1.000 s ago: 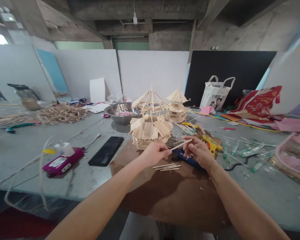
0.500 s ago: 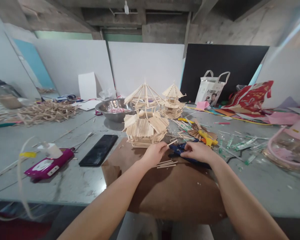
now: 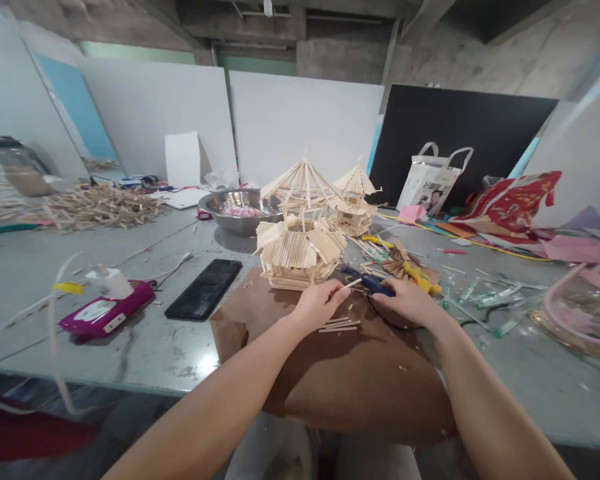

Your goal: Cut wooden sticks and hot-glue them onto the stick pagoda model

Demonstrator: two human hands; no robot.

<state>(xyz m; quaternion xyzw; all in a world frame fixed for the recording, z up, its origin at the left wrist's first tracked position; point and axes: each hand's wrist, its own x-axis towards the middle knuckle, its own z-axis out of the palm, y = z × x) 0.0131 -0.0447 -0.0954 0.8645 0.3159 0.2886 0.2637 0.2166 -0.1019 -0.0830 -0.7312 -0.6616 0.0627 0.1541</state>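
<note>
My left hand (image 3: pixel 320 305) pinches a thin wooden stick (image 3: pixel 353 283), which points to the right. My right hand (image 3: pixel 411 303) is closed around a blue tool (image 3: pixel 373 281) that looks like a hot glue gun; a black cord loops beneath the hand. Its grip is partly hidden by my fingers. Several loose cut sticks (image 3: pixel 341 325) lie on the brown paper (image 3: pixel 350 393) between my wrists. Just beyond my left hand stands a pavilion model (image 3: pixel 300 257) built of sticks, with an open-ribbed upper roof. A smaller stick tower (image 3: pixel 354 207) rises behind it.
Left of the paper lie a black phone (image 3: pixel 203 290) and a purple power strip (image 3: pixel 107 310). A metal bowl (image 3: pixel 225 223) and a stick heap (image 3: pixel 103 205) sit farther back. Yellow-handled tool (image 3: pixel 423 279), plastic wrappers (image 3: pixel 500 297) and a pink-rimmed container (image 3: pixel 580 313) are right.
The broad blue shape under my right hand is gone from the paper; a narrower blue tool is now in that hand. The left hand keeps the stick. The view has shifted slightly.
</note>
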